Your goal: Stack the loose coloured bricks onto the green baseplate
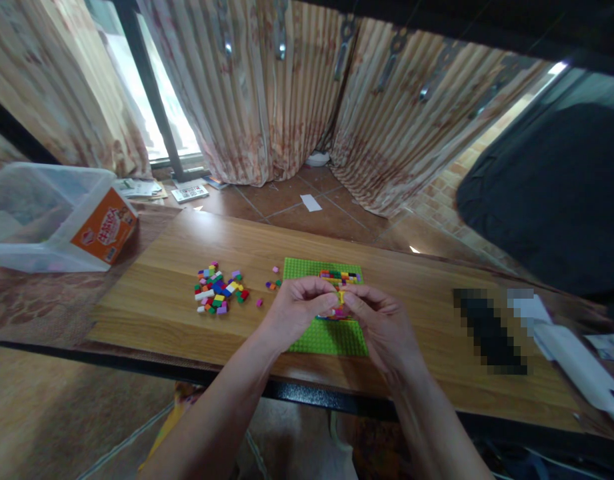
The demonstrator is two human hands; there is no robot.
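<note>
Over a green baseplate [307, 343], my left hand [307, 301] and my right hand [381, 319] meet fingertip to fingertip. Between them is a small yellow toy brick [341, 297], pinched by thumb and fingers from both sides. Behind and below the fingers, a structure of multicoloured bricks [331, 274] stands on the baseplate; my hands hide much of it. Left of the baseplate, a loose pile of small coloured bricks [219, 290] lies on the wooden board.
A few stray bricks [271, 285] lie between pile and baseplate. On the left stands a clear plastic bin [87, 190] with an orange label. To the right are a pixelated dark object [489, 330] and a white device [581, 367]. The wooden board [151, 320] has a dark front edge.
</note>
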